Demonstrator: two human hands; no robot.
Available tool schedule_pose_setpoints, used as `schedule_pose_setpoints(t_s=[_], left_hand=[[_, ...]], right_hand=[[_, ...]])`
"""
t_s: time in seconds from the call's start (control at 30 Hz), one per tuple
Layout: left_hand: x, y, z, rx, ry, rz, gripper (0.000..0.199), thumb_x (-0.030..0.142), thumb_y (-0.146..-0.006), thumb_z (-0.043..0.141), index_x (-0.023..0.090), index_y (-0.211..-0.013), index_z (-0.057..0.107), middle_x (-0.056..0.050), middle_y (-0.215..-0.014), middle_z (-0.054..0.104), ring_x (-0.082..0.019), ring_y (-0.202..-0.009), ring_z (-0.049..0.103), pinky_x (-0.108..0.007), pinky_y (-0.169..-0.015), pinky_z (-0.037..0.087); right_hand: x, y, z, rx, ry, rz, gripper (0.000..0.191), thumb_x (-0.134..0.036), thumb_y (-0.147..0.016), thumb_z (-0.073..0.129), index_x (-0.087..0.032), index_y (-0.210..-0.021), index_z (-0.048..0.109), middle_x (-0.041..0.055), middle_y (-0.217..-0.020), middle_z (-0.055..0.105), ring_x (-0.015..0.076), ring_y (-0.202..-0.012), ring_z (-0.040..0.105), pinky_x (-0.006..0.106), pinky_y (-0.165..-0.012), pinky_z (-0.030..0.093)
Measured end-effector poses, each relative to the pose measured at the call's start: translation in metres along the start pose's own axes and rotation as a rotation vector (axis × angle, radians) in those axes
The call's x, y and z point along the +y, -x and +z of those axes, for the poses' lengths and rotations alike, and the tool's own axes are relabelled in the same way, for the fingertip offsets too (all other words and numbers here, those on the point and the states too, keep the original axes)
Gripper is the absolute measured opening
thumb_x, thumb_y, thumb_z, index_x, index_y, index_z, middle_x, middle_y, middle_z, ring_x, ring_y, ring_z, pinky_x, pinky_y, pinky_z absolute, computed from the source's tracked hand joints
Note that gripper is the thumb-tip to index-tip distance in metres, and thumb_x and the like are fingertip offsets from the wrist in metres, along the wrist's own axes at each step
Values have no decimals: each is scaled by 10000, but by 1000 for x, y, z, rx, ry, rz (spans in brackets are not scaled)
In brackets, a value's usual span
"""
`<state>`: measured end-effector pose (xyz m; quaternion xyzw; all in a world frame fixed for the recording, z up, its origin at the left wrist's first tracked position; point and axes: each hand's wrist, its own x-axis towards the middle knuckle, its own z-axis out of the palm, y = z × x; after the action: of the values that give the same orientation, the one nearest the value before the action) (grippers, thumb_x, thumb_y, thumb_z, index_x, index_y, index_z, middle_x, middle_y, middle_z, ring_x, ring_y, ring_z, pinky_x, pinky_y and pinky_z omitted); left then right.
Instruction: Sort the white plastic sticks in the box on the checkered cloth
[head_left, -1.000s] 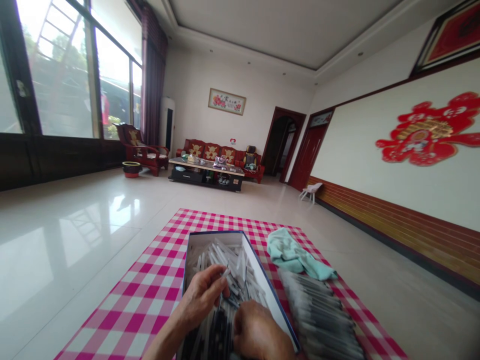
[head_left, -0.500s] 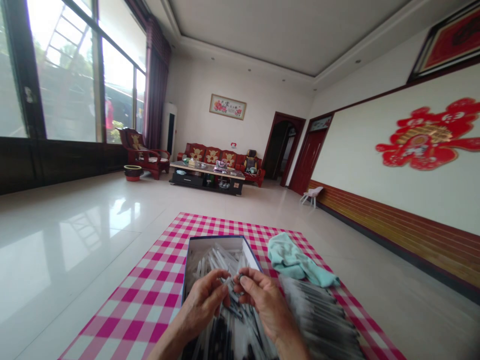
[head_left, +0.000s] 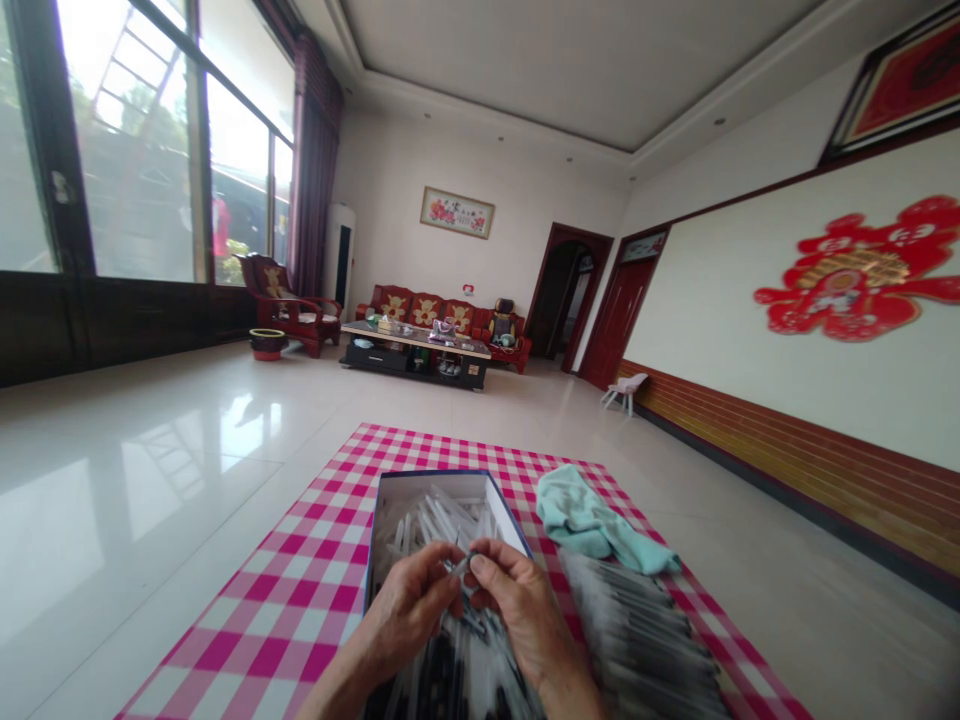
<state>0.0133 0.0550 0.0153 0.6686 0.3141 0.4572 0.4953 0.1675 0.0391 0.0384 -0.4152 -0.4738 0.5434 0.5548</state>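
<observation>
My left hand (head_left: 409, 605) pinches slim pale piece (head_left: 458, 567), right hand (head_left: 525, 605) small dark piece (head_left: 471, 558), fingertips nearly closed; I'd align ends, box (head_left: 506, 510) below fingers.

A glossy, smooth surface is presented by the pale floor (head_left: 180, 520), in which window light is mirrored. Cloth is indicated for the mint towel (head_left: 592, 515) (soft and matt, with rumpled folds). Clear and dark plastic is suggested by the slender parts (head_left: 450, 515) in the box (head_left: 508, 505), whose white inner wall is seen as smooth, like card. Polished, reddish-brown wood is noted on the armchair (head_left: 274, 300). The checked cover (head_left: 277, 610) is observed as flat and smooth; its material cannot be determined.
</observation>
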Motion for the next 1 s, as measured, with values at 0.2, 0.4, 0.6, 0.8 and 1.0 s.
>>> schedule_pose_setpoints(t_s=[0.2, 0.4, 0.6, 0.8, 1.0], left_hand=[[0, 1, 0, 6, -50, 3, 284, 379, -871, 514, 150, -1030, 567, 9, -633, 615, -73, -474, 434, -179, -454, 334], [1, 1, -1, 12, -104, 6, 220, 326, -865, 518, 159, -988, 591, 8, -630, 639, -76, -486, 437, -177, -464, 328], [4, 1, 0, 1, -147, -42, 224, 330, -853, 512, 152, -934, 622, -12, -654, 662, -94, -478, 476, -186, -455, 349], [6, 2, -1, 34, -291, 26, 199, 273, -842, 511, 154, -797, 664, 21, -594, 561, -103, -540, 479, -190, -502, 334], [13, 3, 0, 40, -401, 50, 178, 232, -821, 510, 159, -789, 669, 40, -573, 497, -102, -546, 446, -197, -515, 304]], right_hand=[[-1, 0, 0, -7, 25, -6, 237, -323, -721, 693, -165, -897, 681, 16, -774, 656, 150, -687, 604, 249, -619, 489], [-3, 1, -1, -33, 56, -18, 204, -311, -726, 684, -172, -876, 689, 8, -783, 662, 135, -662, 603, 240, -624, 489], [-16, 4, -4, -69, 244, -25, 216, -340, -709, 681, -183, -856, 702, 5, -738, 680, 144, -623, 598, 253, -617, 482], [-29, 7, -4, -85, 346, -42, 211, -352, -713, 662, -181, -831, 705, -12, -604, 638, 139, -577, 559, 244, -585, 440], [-30, 9, -7, -106, 553, -186, 182, -336, -795, 575, -192, -713, 651, -17, -579, 576, 130, -545, 479, 236, -522, 382]])
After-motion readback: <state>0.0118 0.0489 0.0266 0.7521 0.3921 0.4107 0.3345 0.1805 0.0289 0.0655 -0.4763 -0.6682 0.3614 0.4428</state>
